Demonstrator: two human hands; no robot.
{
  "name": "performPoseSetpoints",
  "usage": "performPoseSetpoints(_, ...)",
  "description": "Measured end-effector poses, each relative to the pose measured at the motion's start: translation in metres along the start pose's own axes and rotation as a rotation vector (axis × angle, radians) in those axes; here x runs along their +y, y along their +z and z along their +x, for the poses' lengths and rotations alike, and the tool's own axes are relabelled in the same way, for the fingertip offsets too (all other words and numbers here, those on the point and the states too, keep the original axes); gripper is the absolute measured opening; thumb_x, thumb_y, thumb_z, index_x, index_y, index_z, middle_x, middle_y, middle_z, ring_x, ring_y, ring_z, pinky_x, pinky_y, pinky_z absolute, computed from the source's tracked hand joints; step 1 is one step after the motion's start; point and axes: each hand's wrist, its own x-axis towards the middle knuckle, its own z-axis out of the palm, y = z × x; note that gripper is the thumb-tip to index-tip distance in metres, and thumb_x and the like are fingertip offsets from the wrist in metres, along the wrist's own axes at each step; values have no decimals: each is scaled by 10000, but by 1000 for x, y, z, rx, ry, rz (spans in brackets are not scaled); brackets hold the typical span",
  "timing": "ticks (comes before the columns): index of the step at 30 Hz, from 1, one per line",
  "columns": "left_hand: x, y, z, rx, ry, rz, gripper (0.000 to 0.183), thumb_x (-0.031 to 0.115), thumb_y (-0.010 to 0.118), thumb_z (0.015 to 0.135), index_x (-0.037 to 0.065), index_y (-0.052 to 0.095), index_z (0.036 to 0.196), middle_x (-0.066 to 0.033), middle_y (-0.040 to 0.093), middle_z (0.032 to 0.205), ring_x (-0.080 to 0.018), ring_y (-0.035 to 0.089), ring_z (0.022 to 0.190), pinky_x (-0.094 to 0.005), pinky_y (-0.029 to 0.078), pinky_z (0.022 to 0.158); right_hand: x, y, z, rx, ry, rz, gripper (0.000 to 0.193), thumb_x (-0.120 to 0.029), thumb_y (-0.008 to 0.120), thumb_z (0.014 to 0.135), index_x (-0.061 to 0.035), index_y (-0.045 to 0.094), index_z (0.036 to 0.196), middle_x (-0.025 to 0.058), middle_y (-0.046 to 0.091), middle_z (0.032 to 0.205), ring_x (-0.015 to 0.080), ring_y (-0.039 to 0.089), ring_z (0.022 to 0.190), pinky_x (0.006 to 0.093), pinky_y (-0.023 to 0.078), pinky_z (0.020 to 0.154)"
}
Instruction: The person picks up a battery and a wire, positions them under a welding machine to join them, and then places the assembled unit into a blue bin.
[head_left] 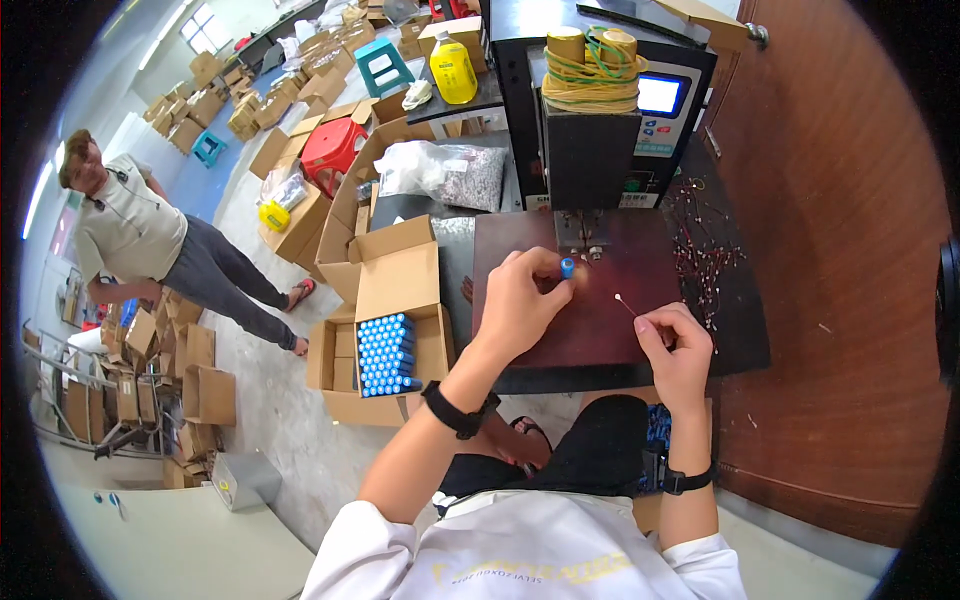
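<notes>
A small blue cylindrical battery cell [567, 268] is pinched between the thumb and fingers of my left hand [522, 302], upright just in front of the welding machine's electrode tips [590, 252]. My right hand [680, 345] is closed on a thin dark wire lead [628, 308] with a small white connector at its far end. The lead points up and left toward the cell, apart from it. Both hands are over a dark red work mat [560, 345]. A tangle of similar wire leads [708, 245] lies to the right of the mat.
The black welding machine [590, 165] with a lit screen stands behind the mat. At left, an open carton [398, 240] holds many blue cells [388, 355]. A plastic bag [440, 172] and a yellow bottle [453, 70] are farther back. Another person [150, 220] stands at far left.
</notes>
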Motion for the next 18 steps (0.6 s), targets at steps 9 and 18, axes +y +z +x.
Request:
performPoseSetpoints(9, -8, 21, 9, 51, -34, 116, 233, 217, 812, 755, 36, 713, 864, -123, 651, 835, -307, 603, 813, -411, 479, 749, 0, 3, 1, 15, -9, -9, 69, -24, 740, 878, 22, 692, 860, 40, 614, 795, 105, 530, 711, 247, 411, 624)
performPoseSetpoints(18, -9, 21, 8, 58, -19, 139, 229, 228, 812, 758, 48, 716, 864, -122, 642, 838, -309, 587, 815, -411, 457, 766, -3, 2, -1, 24, 34, -56, 74, -25, 741, 874, 25, 691, 851, 43, 615, 773, 112, 533, 699, 253, 415, 621)
